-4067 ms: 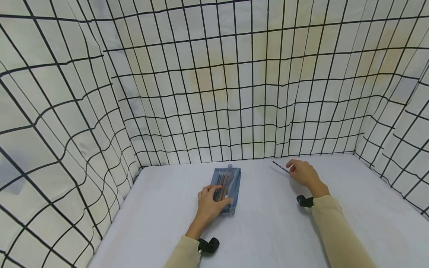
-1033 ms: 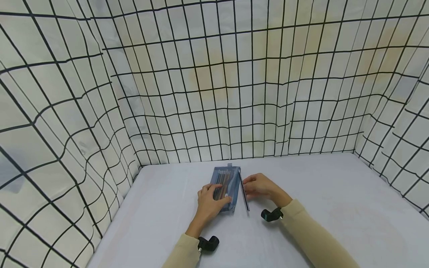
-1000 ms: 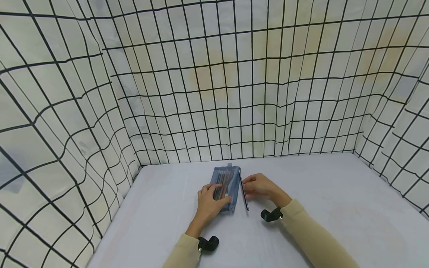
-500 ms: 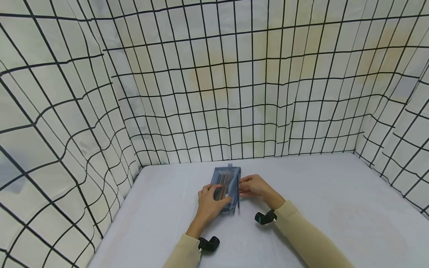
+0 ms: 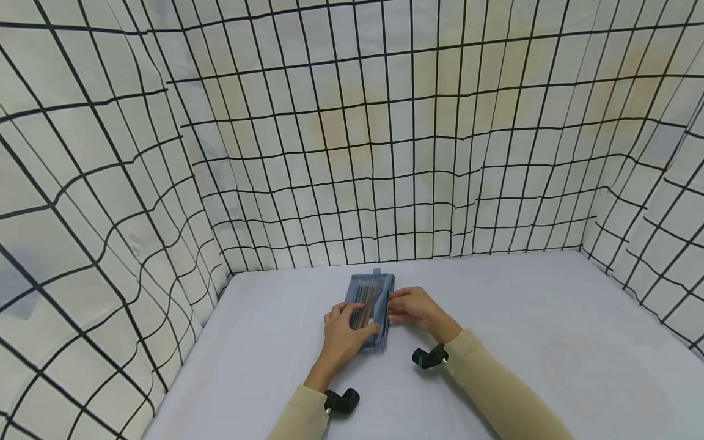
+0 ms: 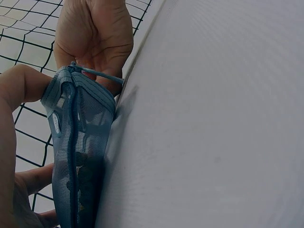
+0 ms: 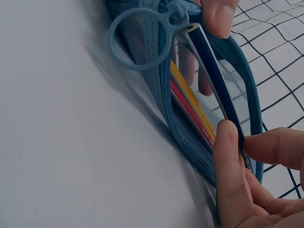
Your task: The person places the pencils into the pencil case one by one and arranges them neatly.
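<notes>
A blue mesh pencil case lies on the table with its right side unzipped. My left hand grips it, fingers over the top, with the thumb at the zipper edge in the right wrist view. My right hand is at the case's right side. Between thumb and fingers it pinches a dark blue pencil, which sits within the opening. Inside, a yellow pencil and a red pencil show in the right wrist view.
A blue ring pull hangs from the zipper. The case stands on a white tabletop. White cloth walls with a black grid rise behind it and at both sides. Black wrist cameras sit on both forearms.
My right hand has brought the pencil from the table's right side to the case, then moved it left into the side opening. My left hand has stayed on the case.
</notes>
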{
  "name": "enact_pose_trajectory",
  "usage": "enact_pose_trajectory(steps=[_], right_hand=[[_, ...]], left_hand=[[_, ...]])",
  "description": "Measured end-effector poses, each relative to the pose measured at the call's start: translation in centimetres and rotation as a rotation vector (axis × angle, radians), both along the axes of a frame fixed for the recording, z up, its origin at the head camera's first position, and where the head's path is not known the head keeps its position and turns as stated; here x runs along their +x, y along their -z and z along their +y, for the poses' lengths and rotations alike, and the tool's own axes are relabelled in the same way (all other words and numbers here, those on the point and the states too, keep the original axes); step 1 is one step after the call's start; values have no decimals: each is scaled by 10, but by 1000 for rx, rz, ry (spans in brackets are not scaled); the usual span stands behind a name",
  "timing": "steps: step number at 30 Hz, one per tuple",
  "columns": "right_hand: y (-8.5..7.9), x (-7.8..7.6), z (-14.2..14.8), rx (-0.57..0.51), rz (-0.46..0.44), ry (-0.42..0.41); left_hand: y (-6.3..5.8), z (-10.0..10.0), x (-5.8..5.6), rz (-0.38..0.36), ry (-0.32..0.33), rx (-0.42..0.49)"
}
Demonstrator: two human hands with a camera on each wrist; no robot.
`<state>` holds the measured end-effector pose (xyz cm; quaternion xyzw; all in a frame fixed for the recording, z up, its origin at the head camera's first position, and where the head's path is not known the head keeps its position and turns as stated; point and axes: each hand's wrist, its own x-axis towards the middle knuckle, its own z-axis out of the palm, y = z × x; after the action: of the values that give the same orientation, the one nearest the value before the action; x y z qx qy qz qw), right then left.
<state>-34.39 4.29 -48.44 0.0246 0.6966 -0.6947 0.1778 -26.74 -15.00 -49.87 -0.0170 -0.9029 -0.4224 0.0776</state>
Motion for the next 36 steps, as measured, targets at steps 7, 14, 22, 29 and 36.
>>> enact_pose_trajectory(steps=[7,14,22,29,36], right_hand=[[0,-1,-5,-8,1,15],[0,2,-8,22,7,-8],[-1,4,-8,69,7,-9],[-3,2,-3,112,37,-21],[-9,-1,7,241,110,-17]], left_hand=[[-1,1,1,0,-1,13],[-1,0,1,0,2,11],[0,0,1,1,4,14],[0,0,0,3,4,18],[-1,0,0,-1,4,2]])
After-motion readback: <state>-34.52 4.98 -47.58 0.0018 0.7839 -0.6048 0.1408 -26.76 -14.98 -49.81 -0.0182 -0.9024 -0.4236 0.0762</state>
